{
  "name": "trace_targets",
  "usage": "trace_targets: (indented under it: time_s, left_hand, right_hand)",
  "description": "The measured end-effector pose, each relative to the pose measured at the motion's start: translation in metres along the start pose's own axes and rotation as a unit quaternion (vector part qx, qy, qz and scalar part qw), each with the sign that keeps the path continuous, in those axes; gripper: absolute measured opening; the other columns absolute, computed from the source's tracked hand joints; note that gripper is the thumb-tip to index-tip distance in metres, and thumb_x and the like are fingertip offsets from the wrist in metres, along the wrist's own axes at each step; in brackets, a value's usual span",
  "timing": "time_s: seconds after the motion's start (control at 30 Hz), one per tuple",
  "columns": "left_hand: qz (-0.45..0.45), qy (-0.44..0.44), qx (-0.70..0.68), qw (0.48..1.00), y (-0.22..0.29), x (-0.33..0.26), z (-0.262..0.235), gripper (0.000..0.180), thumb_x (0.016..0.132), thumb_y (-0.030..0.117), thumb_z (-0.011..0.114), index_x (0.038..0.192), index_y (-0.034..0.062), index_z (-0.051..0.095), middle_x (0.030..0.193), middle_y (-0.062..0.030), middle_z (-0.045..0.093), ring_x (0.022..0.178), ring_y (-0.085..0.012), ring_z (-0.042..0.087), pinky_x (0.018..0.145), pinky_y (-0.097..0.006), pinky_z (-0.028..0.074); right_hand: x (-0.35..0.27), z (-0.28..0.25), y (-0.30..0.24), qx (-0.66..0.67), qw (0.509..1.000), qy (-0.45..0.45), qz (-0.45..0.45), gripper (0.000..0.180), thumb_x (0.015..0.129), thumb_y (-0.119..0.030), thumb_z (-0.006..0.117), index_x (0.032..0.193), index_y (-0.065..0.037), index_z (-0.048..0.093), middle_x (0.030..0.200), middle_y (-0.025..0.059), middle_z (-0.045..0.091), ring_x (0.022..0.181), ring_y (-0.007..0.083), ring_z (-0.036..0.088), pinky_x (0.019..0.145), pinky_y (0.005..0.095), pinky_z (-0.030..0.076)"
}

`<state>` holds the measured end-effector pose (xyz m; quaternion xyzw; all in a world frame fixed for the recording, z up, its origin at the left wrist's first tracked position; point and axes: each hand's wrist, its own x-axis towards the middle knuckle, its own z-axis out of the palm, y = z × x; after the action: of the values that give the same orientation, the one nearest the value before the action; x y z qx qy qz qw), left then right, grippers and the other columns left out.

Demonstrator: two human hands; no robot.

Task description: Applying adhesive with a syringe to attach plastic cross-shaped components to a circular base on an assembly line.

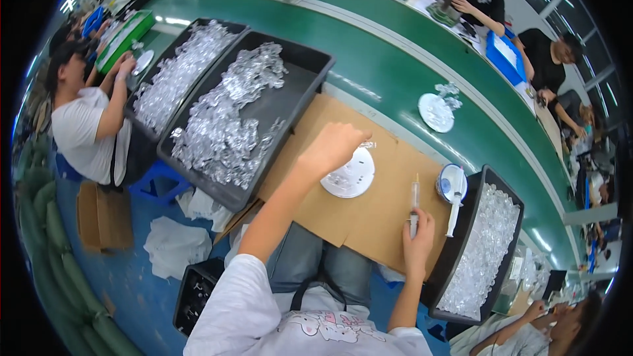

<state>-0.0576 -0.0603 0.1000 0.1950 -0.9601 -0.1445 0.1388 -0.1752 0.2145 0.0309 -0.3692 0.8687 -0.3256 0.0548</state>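
My left hand point(333, 148) is closed over the upper left of a round white disc point(356, 178) lying on a cardboard sheet. Small clear plastic pieces point(368, 146) show right at its fingertips; what the fingers pinch is mostly hidden. To the right, my right hand point(419, 234) grips a syringe point(415, 199), holding it upright in the picture with its orange-tipped needle pointing away from me. Beyond that hand, a second syringe point(455, 207) lies across a blue-and-white bowl point(443, 183).
Black trays of shiny clear pieces stand left point(290, 86) and right point(517, 224) of the cardboard point(330, 115). Another white disc point(436, 113) with clear pieces lies on the green conveyor belt point(369, 46). Co-workers sit at left, far right and lower right. Below left is a black bin point(191, 293).
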Motion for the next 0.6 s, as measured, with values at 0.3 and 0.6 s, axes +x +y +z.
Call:
trace_targets:
  time_s: [0.3,0.6]
  left_hand:
    - [-0.144,0.255,-0.375,0.880,-0.014,-0.067,0.083,0.049,0.080,0.017,0.066,0.123,0.0052,0.045,0.100,-0.0144,0.062,0.090,-0.0268,0.061,0.076,-0.036,0.048]
    - [-0.201,0.274,-0.468,0.816,-0.002,-0.066,0.112,0.034,0.075,0.018,0.066,0.104,0.0029,0.058,0.099,-0.0185,0.063,0.094,-0.0342,0.059,0.075,-0.041,0.046]
  right_hand:
    - [0.088,0.019,-0.208,0.109,0.945,-0.083,-0.298,0.030,0.079,-0.006,0.061,0.109,-0.005,0.060,0.106,0.0121,0.061,0.102,0.0271,0.056,0.087,0.0333,0.043]
    - [0.146,0.197,-0.304,-0.410,0.706,-0.394,-0.423,0.027,0.064,-0.014,0.072,0.091,-0.013,0.068,0.106,0.0077,0.063,0.111,0.0235,0.053,0.083,0.0334,0.049]
